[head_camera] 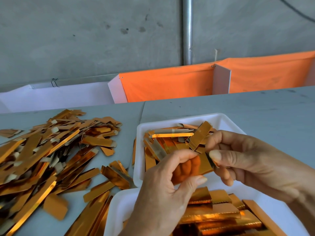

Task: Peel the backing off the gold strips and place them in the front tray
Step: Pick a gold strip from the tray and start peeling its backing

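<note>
From the head view we see both hands raised over the gap between two white trays, working one gold strip (203,163) between them: the left hand (163,189) has its fingers curled in against the mirror-like face of the strip, whose surface reflects them, with the thumb lying across below, while the right hand (242,160) pinches the strip's far end between thumb and forefinger, a folded flap of gold standing up just above those fingertips. We judge this to be the peeling step itself, the backing being worked loose at the right-hand end, though we cannot tell how far it has come away. The front tray (119,210), nearest us, already holds a layer of strips lying flat; the rear tray (221,118) behind the hands holds a looser jumble. A large heap of gold strips (51,150) lies on the grey table (255,108) to the left, well apart from the hands. Next, we reckon, calls for a steady pull apart, then lowering the strip into the front tray
</note>
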Demonstrator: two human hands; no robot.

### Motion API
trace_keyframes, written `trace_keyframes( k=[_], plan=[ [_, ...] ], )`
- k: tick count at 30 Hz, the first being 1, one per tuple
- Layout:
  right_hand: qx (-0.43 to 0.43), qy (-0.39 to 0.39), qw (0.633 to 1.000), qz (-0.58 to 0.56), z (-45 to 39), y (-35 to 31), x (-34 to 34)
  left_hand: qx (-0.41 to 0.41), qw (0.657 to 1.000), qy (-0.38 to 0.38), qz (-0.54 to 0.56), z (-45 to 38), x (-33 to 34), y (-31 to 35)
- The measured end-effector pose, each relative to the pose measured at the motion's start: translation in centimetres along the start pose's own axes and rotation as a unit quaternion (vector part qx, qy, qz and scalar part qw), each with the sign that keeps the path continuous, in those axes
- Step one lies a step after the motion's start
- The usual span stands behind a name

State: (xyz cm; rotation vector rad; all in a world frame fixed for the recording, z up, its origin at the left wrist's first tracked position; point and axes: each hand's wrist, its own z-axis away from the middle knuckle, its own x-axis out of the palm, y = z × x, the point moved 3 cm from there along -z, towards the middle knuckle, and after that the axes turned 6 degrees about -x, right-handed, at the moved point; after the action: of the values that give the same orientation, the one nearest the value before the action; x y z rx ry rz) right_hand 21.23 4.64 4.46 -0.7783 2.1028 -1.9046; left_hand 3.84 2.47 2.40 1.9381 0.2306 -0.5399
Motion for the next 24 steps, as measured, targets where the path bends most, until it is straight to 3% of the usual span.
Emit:
trace_keyframes(
  k=[11,18,24],
  plan=[
    [0.028,0.034,0.998,0.05,0.22,-0.57,0.23,-0.006,1.0,-0.006,-0.01,0.09,0.01,-0.13],
    [-0.006,0.064,0.983,0.169,0.09,-0.76,0.74,0.006,0.997,0.013,-0.073,0.13,-0.01,-0.44],
    [-0.036,0.049,0.977,0.206,-0.1,-0.64,0.75,0.031,0.993,0.032,-0.108,0.08,-0.01,-0.55]
  ],
)
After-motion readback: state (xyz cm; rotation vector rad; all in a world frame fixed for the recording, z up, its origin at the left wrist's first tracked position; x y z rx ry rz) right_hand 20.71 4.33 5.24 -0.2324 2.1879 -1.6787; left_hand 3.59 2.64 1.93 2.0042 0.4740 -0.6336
